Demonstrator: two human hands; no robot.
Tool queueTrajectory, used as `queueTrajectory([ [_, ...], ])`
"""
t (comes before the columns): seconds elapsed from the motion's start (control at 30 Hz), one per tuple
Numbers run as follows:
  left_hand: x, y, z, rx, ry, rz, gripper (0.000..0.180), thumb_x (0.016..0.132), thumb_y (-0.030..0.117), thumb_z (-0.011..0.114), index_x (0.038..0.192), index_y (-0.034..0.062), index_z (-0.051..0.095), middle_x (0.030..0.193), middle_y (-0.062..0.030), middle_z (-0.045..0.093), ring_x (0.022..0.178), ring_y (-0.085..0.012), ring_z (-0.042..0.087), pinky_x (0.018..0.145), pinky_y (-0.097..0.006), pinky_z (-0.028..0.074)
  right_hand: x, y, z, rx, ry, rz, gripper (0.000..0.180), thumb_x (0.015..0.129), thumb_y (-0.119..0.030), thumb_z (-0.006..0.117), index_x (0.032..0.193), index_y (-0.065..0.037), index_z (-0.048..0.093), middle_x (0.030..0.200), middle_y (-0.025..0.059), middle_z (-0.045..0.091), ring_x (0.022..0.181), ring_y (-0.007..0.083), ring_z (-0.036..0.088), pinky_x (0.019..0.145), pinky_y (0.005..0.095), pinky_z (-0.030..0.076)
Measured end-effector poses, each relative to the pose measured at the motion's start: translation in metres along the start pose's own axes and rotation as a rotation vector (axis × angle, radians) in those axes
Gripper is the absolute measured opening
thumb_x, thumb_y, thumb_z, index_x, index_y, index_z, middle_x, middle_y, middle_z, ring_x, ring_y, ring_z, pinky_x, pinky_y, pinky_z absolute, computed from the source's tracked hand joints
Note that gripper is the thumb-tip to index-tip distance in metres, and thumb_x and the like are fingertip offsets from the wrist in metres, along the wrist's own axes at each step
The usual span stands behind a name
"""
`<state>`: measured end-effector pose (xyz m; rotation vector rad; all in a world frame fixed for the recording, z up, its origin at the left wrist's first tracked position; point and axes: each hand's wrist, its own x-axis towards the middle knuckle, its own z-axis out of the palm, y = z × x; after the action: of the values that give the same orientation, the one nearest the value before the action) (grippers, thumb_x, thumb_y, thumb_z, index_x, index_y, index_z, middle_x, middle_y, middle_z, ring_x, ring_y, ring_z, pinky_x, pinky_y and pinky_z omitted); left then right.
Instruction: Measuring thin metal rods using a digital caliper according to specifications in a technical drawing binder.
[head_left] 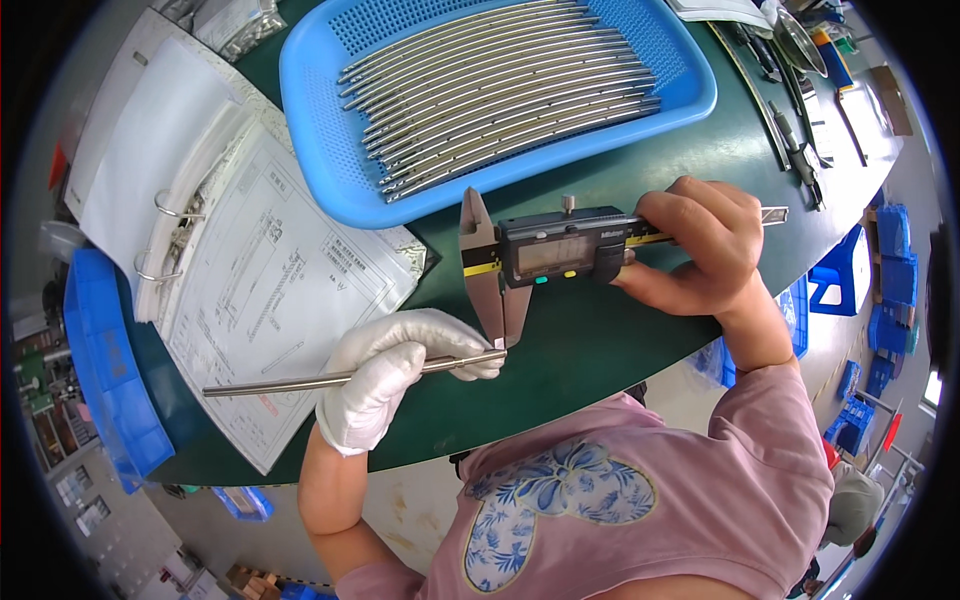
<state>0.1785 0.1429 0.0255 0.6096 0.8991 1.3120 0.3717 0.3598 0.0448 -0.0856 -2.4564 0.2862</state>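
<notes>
Looks bright and fairly even. Glares pale off the green tabletop (590, 320) at upper right, glints along the metal rods (500, 80) at upper centre. Shows the caliper display (553, 256) faintly. Bends and softens toward the rim, blackens in the corners.

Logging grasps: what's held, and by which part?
Left hand: metal rod, along its right half. Right hand: digital caliper, by the beam beside its display.

A slim silver rod (280, 382) ends at the jaws of a digital caliper (558, 243)
</notes>
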Motion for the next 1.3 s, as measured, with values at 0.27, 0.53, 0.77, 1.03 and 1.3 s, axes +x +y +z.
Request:
queueTrajectory([
  [0.27,-0.001,-0.002,-0.004,-0.006,-0.003,0.034,0.038,0.091,0.02,0.041,0.1,-0.0134,0.055,0.101,-0.0231,0.06,0.093,-0.0286,0.061,0.084,-0.036,0.047,0.003,0.003,0.0,0.013,-0.012,-0.004,0.035,0.06,-0.029,0.075,0.077,-0.004,0.058,0.056,0.0033,0.047,0.042,0.0184,0.045,0.037,0.0283,0.034],
  [0.53,0.008,-0.01,0.005,0.001,0.016,0.091,0.028,0.093,0.016,0.039,0.102,-0.0058,0.055,0.097,-0.0136,0.061,0.088,-0.0166,0.059,0.081,-0.029,0.047,-0.01,0.002,-0.003,0.022,-0.069,0.135,0.036,0.072,-0.022,0.067,0.091,0.007,0.056,0.062,0.0095,0.046,0.047,0.0197,0.043,0.043,0.0284,0.033],
  [0.77,0.018,-0.026,0.019,0.321,0.047,0.284,0.025,0.09,0.019,0.044,0.097,-0.0014,0.058,0.086,-0.0099,0.061,0.08,-0.0163,0.06,0.073,-0.028,0.049,-0.051,0.046,0.008,-0.099,0.055,0.102,0.051,0.075,-0.033,0.069,0.103,0.007,0.056,0.084,0.0147,0.06,0.054,0.0149,0.048,0.046,0.0235,0.036],
  [1.03,0.028,-0.039,0.021,0.675,0.004,0.542,0.017,0.086,0.015,0.047,0.09,0.0036,0.059,0.081,-0.0122,0.06,0.074,-0.0282,0.06,0.066,-0.036,0.049,-0.068,0.09,0.003,-0.201,0.196,0.186,0.041,0.078,-0.011,0.068,0.111,0.008,0.053,0.106,0.0171,0.059,0.084,0.0191,0.06,0.073,0.0273,0.049],
  [1.3,0.035,-0.05,0.018,0.744,0.067,0.649,0.01,0.081,0.009,0.053,0.09,0.0035,0.056,0.08,-0.0118,0.058,0.067,-0.0299,0.059,0.061,-0.037,0.05,0.08,0.029,0.058,-0.138,0.215,0.239,0.035,0.078,-0.024,0.07,0.101,0.001,0.061,0.081,0.0043,0.064,0.07,0.0035,0.053,0.061,0.019,0.044],
])
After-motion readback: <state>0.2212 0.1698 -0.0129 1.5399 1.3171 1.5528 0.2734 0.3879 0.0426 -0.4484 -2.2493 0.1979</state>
